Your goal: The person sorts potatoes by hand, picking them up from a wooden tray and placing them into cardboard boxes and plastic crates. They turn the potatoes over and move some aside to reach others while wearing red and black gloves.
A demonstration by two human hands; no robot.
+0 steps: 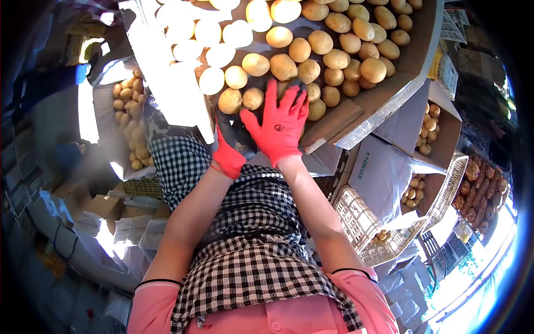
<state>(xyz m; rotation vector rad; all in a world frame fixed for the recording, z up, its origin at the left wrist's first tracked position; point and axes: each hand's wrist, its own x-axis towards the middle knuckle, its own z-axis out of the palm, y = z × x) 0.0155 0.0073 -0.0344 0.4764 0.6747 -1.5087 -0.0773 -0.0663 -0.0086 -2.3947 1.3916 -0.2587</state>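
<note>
right hand (280,123): gloved, fingers spread over potatoes (283,67) at tray's near edge, clamped or not, can't tell | left hand (231,147): just beside it, dark palm part-visible, grip can't tell | potatoes: loose across tray (384,106) | "10KGS" carton (371,170): right of tray's near end

"±10KGS" ran sideways in green print on the pale carton (374,181) to the right. A small dark logo stood on the back of the red glove (275,133) on the right hand (283,119), its letters too small to read surely.
</note>
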